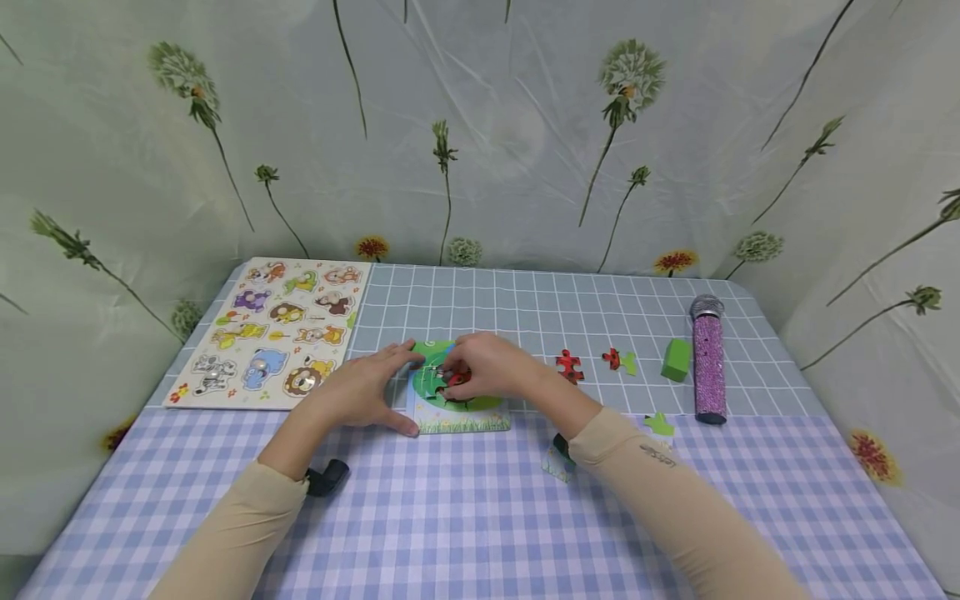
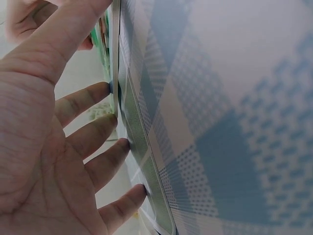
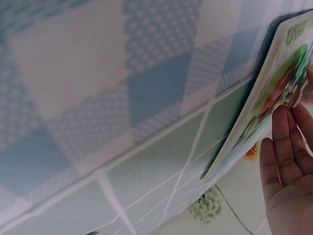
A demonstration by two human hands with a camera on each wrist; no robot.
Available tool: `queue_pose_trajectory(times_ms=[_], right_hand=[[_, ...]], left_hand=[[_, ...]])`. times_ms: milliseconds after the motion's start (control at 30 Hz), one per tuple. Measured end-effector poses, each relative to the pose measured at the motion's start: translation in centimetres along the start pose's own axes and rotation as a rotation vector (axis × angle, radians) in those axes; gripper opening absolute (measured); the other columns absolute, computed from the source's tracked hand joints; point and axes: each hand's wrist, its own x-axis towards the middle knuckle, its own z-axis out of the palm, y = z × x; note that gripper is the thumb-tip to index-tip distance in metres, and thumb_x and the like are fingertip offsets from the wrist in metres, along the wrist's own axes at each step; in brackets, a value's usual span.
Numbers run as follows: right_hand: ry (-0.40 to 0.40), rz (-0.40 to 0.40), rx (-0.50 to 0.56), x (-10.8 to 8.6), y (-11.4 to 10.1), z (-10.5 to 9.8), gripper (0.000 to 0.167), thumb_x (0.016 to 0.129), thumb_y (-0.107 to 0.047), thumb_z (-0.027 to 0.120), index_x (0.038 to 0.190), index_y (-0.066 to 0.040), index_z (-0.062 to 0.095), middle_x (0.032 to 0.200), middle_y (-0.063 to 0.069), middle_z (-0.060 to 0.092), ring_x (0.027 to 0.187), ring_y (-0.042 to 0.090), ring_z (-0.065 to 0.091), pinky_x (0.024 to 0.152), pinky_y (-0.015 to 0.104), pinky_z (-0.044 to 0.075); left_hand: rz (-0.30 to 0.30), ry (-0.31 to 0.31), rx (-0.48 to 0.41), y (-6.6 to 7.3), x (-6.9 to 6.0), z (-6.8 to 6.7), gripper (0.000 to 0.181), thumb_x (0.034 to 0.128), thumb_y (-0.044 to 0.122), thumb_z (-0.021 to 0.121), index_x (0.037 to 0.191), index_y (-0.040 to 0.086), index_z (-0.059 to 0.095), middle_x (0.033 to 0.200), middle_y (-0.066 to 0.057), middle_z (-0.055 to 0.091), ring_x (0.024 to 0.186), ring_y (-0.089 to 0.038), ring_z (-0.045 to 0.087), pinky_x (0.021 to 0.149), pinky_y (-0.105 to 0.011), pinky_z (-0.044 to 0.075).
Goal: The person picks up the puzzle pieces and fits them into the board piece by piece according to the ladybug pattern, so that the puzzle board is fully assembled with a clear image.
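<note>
A small puzzle board [image 1: 463, 425] with a green and red ladybug picture lies in the middle of the table. At its left edge is my left hand [image 1: 362, 387], fingers spread, thumb by the near corner. The left wrist view shows these fingers [image 2: 93, 132] nearly straight, their tips at the board and tabletop. Over the picture, my right hand [image 1: 491, 367] pinches a puzzle piece [image 3: 295, 95] between thumb and fingers; its printed face is mostly hidden. Right of the board lie a red puzzle piece [image 1: 569, 366] and a red-and-green piece [image 1: 615, 359].
An animal puzzle board [image 1: 258, 400] lies at the back left. To the right are a green block [image 1: 677, 360], a purple glittery microphone [image 1: 709, 367] and a green puzzle piece [image 1: 660, 423]. A pale piece [image 1: 556, 467] lies by my right wrist. A flowered curtain [image 1: 495, 192] hangs behind.
</note>
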Motion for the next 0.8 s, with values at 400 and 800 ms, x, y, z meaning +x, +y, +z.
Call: queue_pose_trajectory(times_ms=[400,800], right_hand=[[-0.024,0.035,-0.033,0.8,-0.6,0.4,0.035,0.095,-0.035,0.084,0.120,-0.010,0.082,0.105,0.001,0.073,0.085,0.010,0.064,0.076,0.025,0.055],[-0.028,0.020,-0.056,1.3,-0.9,0.6,0.034,0.095,-0.033,0.084,0.119,-0.008,0.082,0.108,0.003,0.074,0.091,0.012,0.065,0.081,0.027,0.058]], left_hand=[[-0.006,-0.005,0.009,0.0,0.1,0.1,0.113,0.0687,0.066,0.095,0.161,0.021,0.049,0.178,-0.009,0.030,0.162,-0.043,0.034,0.121,-0.075,0.034],[-0.007,-0.004,0.010,0.1,0.0,-0.1,0.112,0.0685,0.066,0.095,0.161,0.021,0.049,0.178,-0.009,0.030,0.162,-0.042,0.033,0.121,-0.076,0.034]])
